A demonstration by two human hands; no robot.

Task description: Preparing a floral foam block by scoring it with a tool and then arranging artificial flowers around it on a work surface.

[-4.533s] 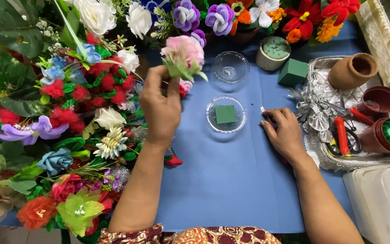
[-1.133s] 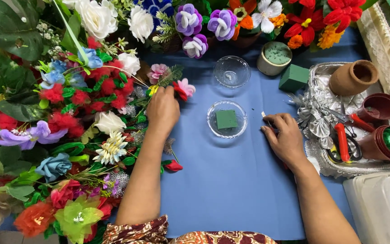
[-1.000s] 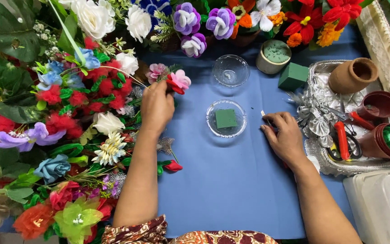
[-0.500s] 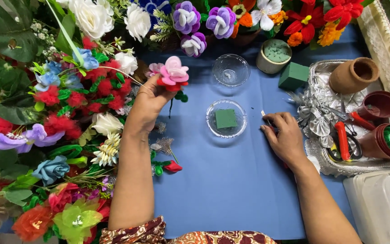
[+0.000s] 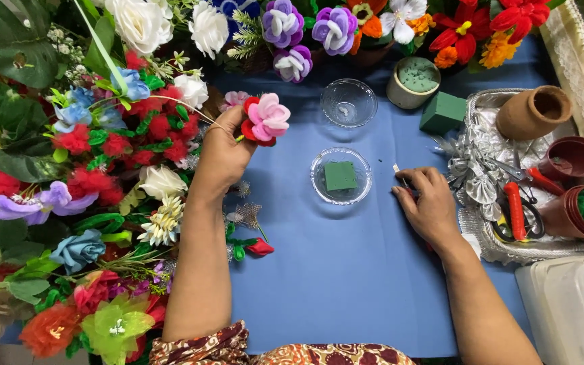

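My left hand (image 5: 223,152) grips the stem of a pink and red artificial flower (image 5: 265,119) and holds it up over the blue cloth (image 5: 346,270), left of a small glass dish (image 5: 341,177) that holds a green foam square. My right hand (image 5: 430,206) rests on the cloth to the right of that dish, fingers curled around a small white-tipped tool (image 5: 400,176); most of the tool is hidden by the fingers.
Heaps of artificial flowers (image 5: 69,169) crowd the left side and the back edge. An empty glass bowl (image 5: 348,103), a foam-filled cup (image 5: 414,81) and a green foam block (image 5: 443,112) stand behind. A foil tray (image 5: 501,250) with scissors and clay pots sits right, plastic boxes (image 5: 576,311) below.
My left hand has drawn the pink and red flower out of the flower pile and lifted it to the right, over the cloth. My right hand has stayed put.
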